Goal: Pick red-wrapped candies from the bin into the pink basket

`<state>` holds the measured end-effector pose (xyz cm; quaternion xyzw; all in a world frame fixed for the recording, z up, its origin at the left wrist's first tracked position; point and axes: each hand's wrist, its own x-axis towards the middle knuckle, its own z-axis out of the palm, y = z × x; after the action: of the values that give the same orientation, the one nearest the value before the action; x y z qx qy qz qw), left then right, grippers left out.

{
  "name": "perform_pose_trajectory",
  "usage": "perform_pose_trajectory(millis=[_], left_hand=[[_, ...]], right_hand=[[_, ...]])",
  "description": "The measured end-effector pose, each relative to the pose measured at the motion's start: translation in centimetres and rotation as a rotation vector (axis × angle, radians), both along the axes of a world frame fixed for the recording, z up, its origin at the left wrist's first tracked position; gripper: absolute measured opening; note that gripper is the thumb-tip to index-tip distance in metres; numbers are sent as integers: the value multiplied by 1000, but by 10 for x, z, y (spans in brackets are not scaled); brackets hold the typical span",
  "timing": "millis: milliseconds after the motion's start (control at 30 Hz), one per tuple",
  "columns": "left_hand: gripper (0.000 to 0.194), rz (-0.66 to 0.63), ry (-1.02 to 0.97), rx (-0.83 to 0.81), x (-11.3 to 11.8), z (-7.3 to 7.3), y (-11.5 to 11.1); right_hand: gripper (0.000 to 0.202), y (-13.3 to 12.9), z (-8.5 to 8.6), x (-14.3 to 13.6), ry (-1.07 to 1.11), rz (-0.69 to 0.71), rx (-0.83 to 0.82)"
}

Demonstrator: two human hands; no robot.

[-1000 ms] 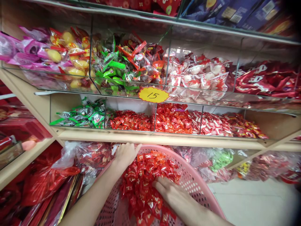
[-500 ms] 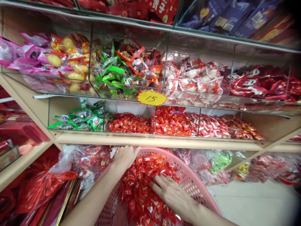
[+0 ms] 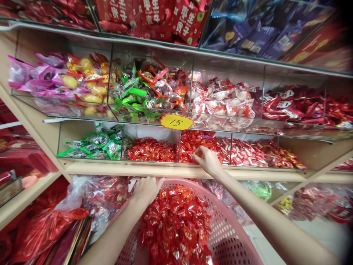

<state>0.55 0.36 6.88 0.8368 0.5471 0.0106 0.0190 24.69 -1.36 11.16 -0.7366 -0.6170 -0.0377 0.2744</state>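
**Pink basket tipped at the shelf, heaped with sweets**

Pink plastic basket point(image 3: 228, 224) leans against the wooden shelf point(image 3: 176, 170), steadied only by the left hand point(image 3: 146, 189) curled over its rim. If that grip slackens, I reckon the red wrapped candies point(image 3: 176, 224) piled inside could slide out. The right hand point(image 3: 207, 161) reaches into the glass bin point(image 3: 205, 147), fingers bent over loose candies; a clumsy grab might scatter some.

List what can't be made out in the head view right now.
- Right hand at the red candies: fingertips and palm side face away, so whether it grips any is hidden.
- Left hand on the pink basket rim: fingers curl over the edge, out of sight.
- Basket's near side: cut off by the bottom edge.
- Purple packs top right: blurred, print unreadable.
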Motion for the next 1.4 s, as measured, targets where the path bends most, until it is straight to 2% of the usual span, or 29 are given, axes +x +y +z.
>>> perform_pose_trajectory(millis=[67, 167, 400, 567, 767, 900, 967, 1033, 1100, 1200, 1300, 1400], left_hand=[[62, 2, -5, 12, -1, -1, 0], [61, -1, 0, 23, -3, -3, 1], [59, 3, -7, 44, -2, -6, 3], [61, 8, -8, 41, -1, -4, -1], [61, 25, -19, 19, -2, -3, -2], [62, 18, -26, 34, -4, -5, 0], [62, 15, -24, 38, -4, -4, 0], [62, 11, -21, 31, -4, -3, 0], [62, 11, -19, 22, -4, -3, -1], [62, 22, -18, 18, -3, -2, -1], [64, 20, -25, 12, -4, -2, -1], [66, 5, -20, 6, -4, -2, -1]], right_hand=[[22, 16, -4, 4, 28, -93, -114], [27, 27, -8, 4, 74, -144, -209], [25, 31, -11, 6, 126, -142, -240], [19, 27, -17, 6, 144, -113, -143], [25, 22, -22, 5, 184, -67, 37], [32, 15, -20, 5, 421, 106, 212], [36, 5, -17, 1, 568, 169, 304], [37, -12, -12, -7, 624, 207, 353], [32, -33, -9, -19, 583, 274, 289], [24, -70, -11, -36, 394, 414, 35], [17, -103, -22, -46, 124, 511, -241], [7, -125, -40, -48, -123, 535, -423]])
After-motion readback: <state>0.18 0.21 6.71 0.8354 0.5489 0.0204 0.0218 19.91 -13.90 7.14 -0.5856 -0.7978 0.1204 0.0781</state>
